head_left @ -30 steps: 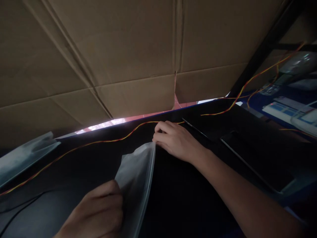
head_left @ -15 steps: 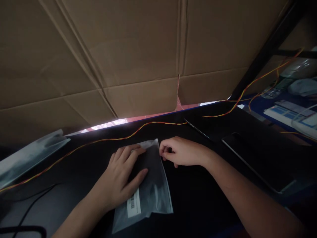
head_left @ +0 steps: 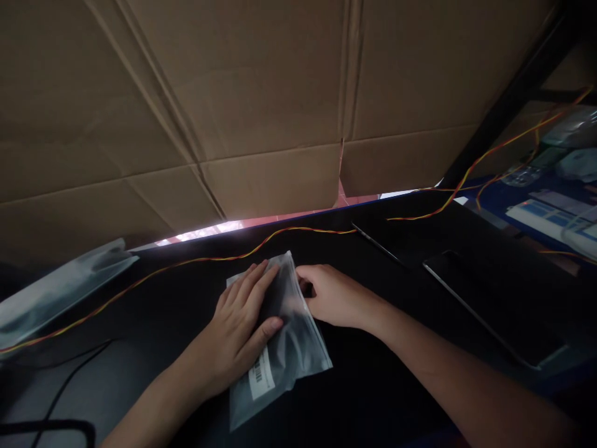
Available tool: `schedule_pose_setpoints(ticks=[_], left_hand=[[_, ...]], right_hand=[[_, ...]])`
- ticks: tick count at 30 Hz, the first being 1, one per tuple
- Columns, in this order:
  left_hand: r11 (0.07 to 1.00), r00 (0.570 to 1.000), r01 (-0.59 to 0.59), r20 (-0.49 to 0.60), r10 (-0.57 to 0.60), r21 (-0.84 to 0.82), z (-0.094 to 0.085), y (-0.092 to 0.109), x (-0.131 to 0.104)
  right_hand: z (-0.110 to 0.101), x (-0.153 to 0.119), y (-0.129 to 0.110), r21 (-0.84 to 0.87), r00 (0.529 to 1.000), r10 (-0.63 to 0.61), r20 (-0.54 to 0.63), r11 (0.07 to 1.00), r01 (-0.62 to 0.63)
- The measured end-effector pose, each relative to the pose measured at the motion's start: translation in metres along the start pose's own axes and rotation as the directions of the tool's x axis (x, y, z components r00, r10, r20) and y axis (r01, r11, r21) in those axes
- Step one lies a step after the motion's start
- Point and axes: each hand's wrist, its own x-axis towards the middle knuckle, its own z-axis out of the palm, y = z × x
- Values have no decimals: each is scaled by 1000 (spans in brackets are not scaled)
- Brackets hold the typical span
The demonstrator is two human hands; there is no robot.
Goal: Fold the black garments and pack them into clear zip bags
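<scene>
A frosted zip bag [head_left: 303,345] with a white barcode label [head_left: 262,379] lies slanted on the black tabletop. My left hand [head_left: 242,317] rests flat across its upper left part, fingers stretched out and thumb apart. At the zipped right edge, my right hand [head_left: 333,295] is curled with its fingers closed on the bag. Those fingertips show faintly through the plastic; I cannot tell whether they are inside the bag or beneath it.
A second plastic bag [head_left: 65,289] lies at the left. A twisted red-yellow wire [head_left: 196,259] crosses the back. Two dark flat devices, one thin [head_left: 380,244] and one larger [head_left: 494,305], lie at the right. Cardboard [head_left: 261,93] stands behind; a black cable [head_left: 60,386] is front left.
My right fingers have gone from beside the bag's edge to behind or into it. That edge has lifted, and the bag has turned slightly under my left hand.
</scene>
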Motion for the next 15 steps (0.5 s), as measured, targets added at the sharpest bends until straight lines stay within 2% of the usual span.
schedule_pose_setpoints(ticks=[2,5,9,12,14,15], left_hand=[[999,998,15,52,-17,37,1,-9,-1],[993,990,61,118,-73,104,-4,-32,-4],[992,982,39,180,-60,119,-32,-76,-29],[992,994,26,101,-39,125,-54,-107,-65],[987,995,78,-66,-69,137,-59,-115,-88],[979,985,148,-115,-132,141,-59,-114,-97]], right_hand=[[-5,3,0,28,1000,1,-3,1000,-1],[-24,3,1,23,996,10,-91,1000,-8],[-53,-4,8,-128,968,61,-245,987,-94],[-61,-8,11,-267,912,70,-403,945,-190],[-57,-9,9,-345,874,-12,-486,921,-179],[-53,-10,6,-388,867,-82,-492,912,-134]])
